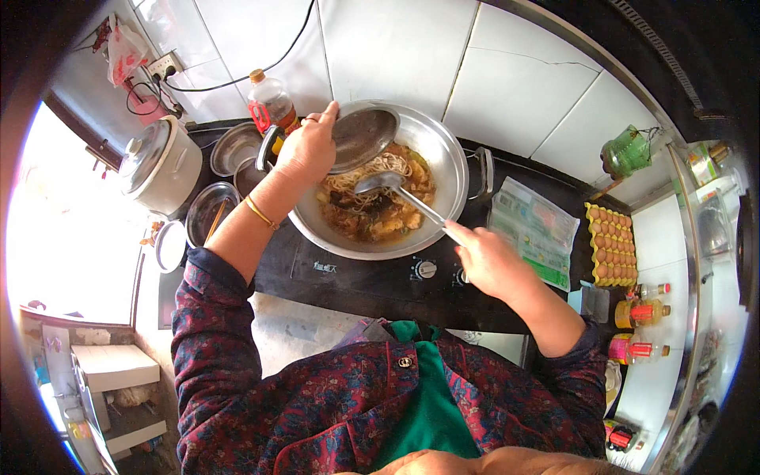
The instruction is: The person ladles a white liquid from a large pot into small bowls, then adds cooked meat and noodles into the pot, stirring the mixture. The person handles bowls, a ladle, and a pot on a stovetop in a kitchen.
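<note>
My left hand [309,145] grips the near side of a metal bowl [365,138], which is tilted over a large metal wok [454,160]; its fingers partly hide the bowl's rim. Inside the wok lie noodles [392,163] on a brown stew [380,222] with chunks in broth. My right hand [490,255] is closed around the handle of a metal ladle [383,181], whose head rests at the noodles. The right hand is slightly blurred.
Left of the wok stand metal bowls [228,148], one with chopsticks [215,221], an oil bottle [270,98] and a lidded white cooker [160,163]. To the right are a plastic packet [531,222], an egg tray [611,244] and several bottles [641,313]. Stove knobs [426,269] sit in front.
</note>
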Demonstrator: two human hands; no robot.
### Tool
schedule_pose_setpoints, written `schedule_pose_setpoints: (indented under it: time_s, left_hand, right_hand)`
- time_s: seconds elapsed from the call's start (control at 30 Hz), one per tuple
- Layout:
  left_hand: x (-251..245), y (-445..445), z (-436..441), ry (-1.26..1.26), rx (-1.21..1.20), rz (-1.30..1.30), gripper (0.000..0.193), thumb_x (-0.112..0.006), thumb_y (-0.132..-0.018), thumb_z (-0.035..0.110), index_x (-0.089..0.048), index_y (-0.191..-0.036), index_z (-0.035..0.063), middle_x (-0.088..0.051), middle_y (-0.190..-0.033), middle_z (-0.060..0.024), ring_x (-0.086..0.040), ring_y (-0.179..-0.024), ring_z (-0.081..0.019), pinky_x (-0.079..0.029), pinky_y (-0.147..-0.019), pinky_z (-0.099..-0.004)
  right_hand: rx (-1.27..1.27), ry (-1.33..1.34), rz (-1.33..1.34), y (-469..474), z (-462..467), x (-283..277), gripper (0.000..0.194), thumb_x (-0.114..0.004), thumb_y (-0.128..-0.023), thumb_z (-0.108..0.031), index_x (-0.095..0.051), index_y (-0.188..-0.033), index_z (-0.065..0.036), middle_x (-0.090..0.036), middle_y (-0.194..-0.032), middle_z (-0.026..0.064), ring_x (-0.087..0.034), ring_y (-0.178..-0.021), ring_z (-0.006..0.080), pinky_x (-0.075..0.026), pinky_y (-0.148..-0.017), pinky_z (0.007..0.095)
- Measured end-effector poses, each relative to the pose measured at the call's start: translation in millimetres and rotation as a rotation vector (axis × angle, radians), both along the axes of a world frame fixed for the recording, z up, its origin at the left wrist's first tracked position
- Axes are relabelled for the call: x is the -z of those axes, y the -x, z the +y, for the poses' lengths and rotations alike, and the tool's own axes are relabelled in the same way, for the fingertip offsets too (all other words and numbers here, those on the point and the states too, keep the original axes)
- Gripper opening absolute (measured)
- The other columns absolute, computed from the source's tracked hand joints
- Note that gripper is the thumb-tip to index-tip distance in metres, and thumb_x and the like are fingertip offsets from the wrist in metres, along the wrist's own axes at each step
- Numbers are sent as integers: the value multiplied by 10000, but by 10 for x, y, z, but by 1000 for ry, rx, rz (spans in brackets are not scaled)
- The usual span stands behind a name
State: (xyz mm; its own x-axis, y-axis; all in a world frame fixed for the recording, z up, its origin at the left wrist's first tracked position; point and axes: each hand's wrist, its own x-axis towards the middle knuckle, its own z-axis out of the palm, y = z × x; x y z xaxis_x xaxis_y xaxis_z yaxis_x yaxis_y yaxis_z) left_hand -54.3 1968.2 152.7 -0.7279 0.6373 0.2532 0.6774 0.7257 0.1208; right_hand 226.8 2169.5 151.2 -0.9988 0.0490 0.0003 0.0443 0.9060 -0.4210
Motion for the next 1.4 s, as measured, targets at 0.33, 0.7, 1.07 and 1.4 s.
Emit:
schedule_pose_setpoints:
  time_s: [0.33,0.7,1.07,1.4]
  left_hand:
    - [-35,-233,4,283,216,-32,738,-525,-796,6,-231,-1472,49,-512,-1257,-217,-649,-975,-334,-547,-789,-401]
    - [-123,72,-455,-654,-87,-544,360,-529,-810,64,-534,-1151,-52,-645,-924,-241,-678,-788,-297,-556,-669,-378]
    - [123,-263,-970,-1519,-46,-1354,185,-496,-872,21,-533,-1026,-75,-629,-902,-174,-653,-739,-284,-542,-615,-338]
    - [241,-508,-1069,-1740,-31,-1505,118,-505,-901,32,-566,-944,-60,-636,-814,-156,-651,-701,-279,-560,-642,-347]
  right_hand:
    - [96,-5,-99,-96,-114,-87,414,-549,-885,-86,-530,-1298,-100,-595,-803,256,-597,-738,430,-484,-668,472]
    - [113,-47,-57,-107,-221,-66,421,-546,-874,-74,-528,-1294,-102,-625,-839,253,-632,-766,411,-498,-671,474]
    - [54,-124,-46,-275,-70,-479,445,-573,-861,-53,-545,-1301,-115,-609,-817,205,-613,-749,375,-491,-688,445]
    - [-2,-95,-156,-163,-372,-366,484,-581,-881,-100,-505,-1354,-170,-575,-797,221,-601,-704,396,-488,-655,465]
